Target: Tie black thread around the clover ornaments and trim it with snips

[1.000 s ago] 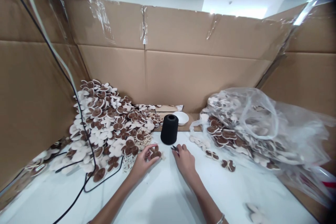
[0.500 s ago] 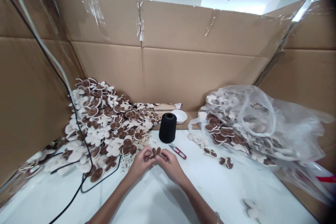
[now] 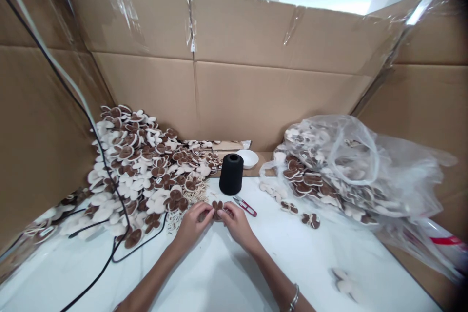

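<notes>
Between my two hands is a small brown flower-shaped felt piece [image 3: 217,208], its petals pointing up. My left hand [image 3: 196,219] pinches its left side, and my right hand [image 3: 234,220] pinches its right side with thumb and finger. Just beyond them stands a black thread cone [image 3: 231,174]. Red-handled thread snips [image 3: 245,206] lie beside the cone, near my right hand. Left of my hands are pale strings [image 3: 176,222] at the edge of a large heap of brown and white flower pieces [image 3: 141,156].
A clear plastic bag [image 3: 329,156] of similar pieces lies on the right. Nearer are tied brown pieces [image 3: 310,221] and a white piece [image 3: 343,282]. A white bowl [image 3: 249,158] sits behind the cone. A black cable [image 3: 122,200] crosses the left side. Cardboard walls [image 3: 241,97] surround the table.
The view has shifted slightly, so the surroundings sit a little higher in it. My fingers have shifted on the flower piece, which now shows more of its brown face.
</notes>
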